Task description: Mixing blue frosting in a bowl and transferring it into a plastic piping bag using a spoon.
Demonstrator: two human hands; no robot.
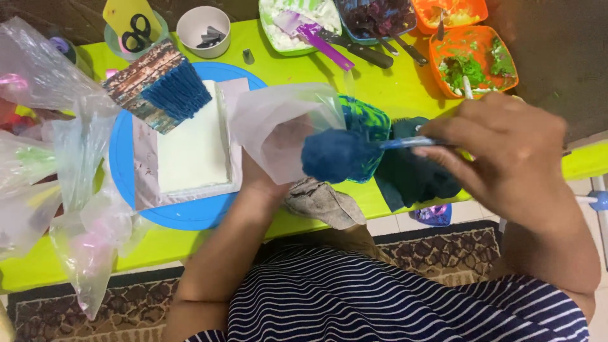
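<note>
Dark blue icing lump (pixel 334 155) going into clear plastic piping bag (pixel 278 130), held above lime-green tabletop (pixel 380 88). Left hand (pixel 263 180) fingers wrapped about bag; right hand (pixel 506 152) fingers pinching blue spatula handle (pixel 405 143). Best scraped deep, bag mouth kept wide.

left hand (pixel 278 171): we see it only dimly through the piping bag (pixel 285 126) | far bowls (pixel 380 16): cut by the top edge (contents partly visible) | right hand (pixel 506 152): blurred
</note>
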